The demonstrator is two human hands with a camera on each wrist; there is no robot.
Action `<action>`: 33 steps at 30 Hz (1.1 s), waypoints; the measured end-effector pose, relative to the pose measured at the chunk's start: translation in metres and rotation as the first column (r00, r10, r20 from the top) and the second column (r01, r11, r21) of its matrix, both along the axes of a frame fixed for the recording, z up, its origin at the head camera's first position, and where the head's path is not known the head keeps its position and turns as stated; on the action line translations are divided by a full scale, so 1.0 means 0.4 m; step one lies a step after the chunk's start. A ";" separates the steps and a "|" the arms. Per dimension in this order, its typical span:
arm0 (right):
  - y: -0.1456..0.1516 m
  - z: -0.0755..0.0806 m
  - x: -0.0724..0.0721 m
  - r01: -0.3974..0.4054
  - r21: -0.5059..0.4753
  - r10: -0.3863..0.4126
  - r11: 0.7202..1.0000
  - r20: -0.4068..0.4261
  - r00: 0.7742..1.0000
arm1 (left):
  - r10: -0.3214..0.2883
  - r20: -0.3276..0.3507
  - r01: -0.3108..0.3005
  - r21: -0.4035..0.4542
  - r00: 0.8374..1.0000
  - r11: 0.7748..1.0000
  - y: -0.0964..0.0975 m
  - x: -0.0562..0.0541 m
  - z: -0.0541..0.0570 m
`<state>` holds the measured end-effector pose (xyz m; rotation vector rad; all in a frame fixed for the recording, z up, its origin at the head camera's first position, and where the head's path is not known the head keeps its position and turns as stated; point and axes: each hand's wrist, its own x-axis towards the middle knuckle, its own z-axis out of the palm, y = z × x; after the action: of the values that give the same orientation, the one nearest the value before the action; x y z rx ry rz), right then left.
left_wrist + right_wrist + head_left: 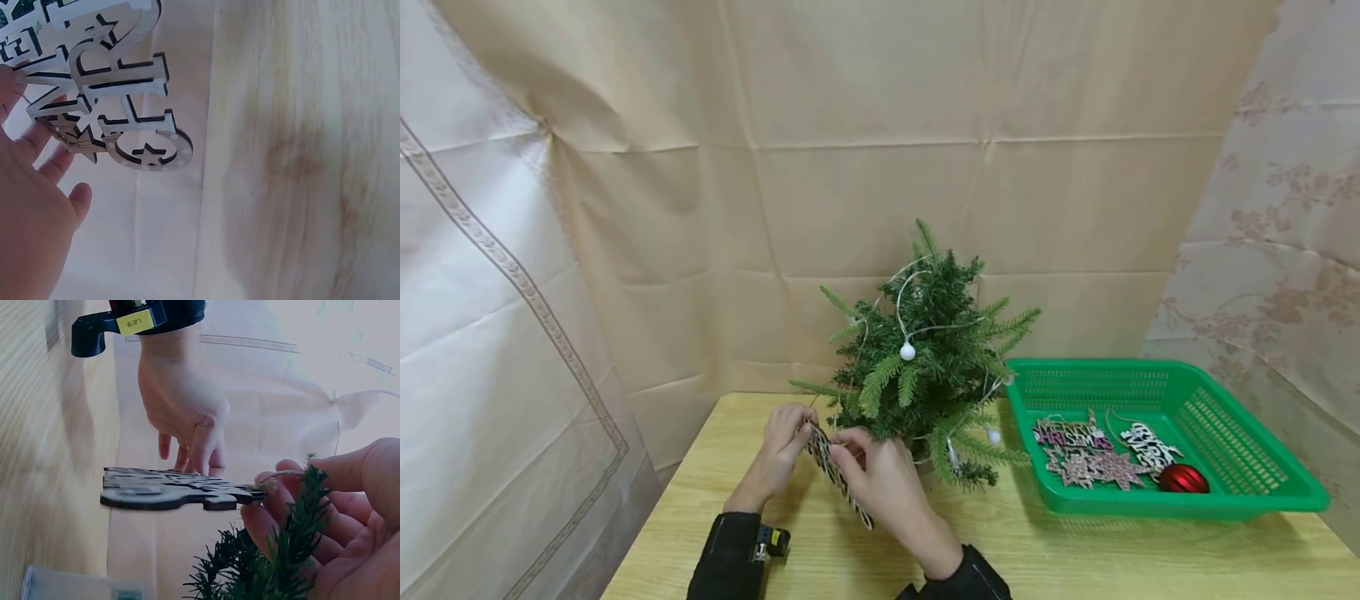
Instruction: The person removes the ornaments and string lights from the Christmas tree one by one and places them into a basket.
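Observation:
A flat wooden cut-out letter ornament (833, 471) with small stars hangs tilted between both hands, in front of a small artificial Christmas tree (936, 367). My left hand (781, 450) grips the ornament by one edge, its fingers partly behind the letters (140, 89) in the left wrist view. At the ornament's other side, my right hand (350, 531) pinches its twine loop (289, 473) between thumb and finger. A green branch tip (300, 512) stands right against the right fingers. Whether the loop goes round that branch I cannot tell.
To the right of the tree, a green plastic basket (1157, 502) holds a Merry Christmas sign (1075, 435), glittery snowflakes (1093, 468), a white letter ornament (1150, 447) and a red ball (1183, 478). A light string with white bulbs (907, 351) winds through the tree on the wooden table (700, 500).

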<state>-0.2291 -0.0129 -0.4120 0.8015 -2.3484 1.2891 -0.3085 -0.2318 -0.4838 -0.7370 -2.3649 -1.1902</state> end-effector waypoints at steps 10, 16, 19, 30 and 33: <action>-0.043 0.027 0.007 0.071 0.024 -0.072 0.997 0.055 0.996 | 0.062 0.030 -0.064 0.058 0.998 0.996 -0.003 -0.001 0.011; -0.067 0.030 0.003 0.235 0.072 -0.223 0.969 -0.142 0.964 | 0.088 0.016 -0.089 0.087 0.996 0.992 -0.005 0.001 0.019; -0.077 0.032 -0.002 0.300 0.054 -0.282 0.953 -0.212 0.936 | 0.118 0.010 -0.118 0.094 0.993 0.989 -0.004 0.001 0.025; -0.100 0.051 -0.016 0.282 -0.057 -0.287 0.958 -0.267 0.920 | 0.269 0.040 -0.272 0.121 0.962 0.955 -0.001 0.009 0.048; -0.105 0.058 -0.012 0.217 -0.090 -0.233 0.972 -0.256 0.938 | 0.277 0.042 -0.280 0.142 0.960 0.949 -0.003 0.011 0.047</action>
<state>-0.2339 -0.0547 -0.3887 0.6209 -2.1077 1.0786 -0.3042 -0.2330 -0.4649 -0.3287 -2.2743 -1.2349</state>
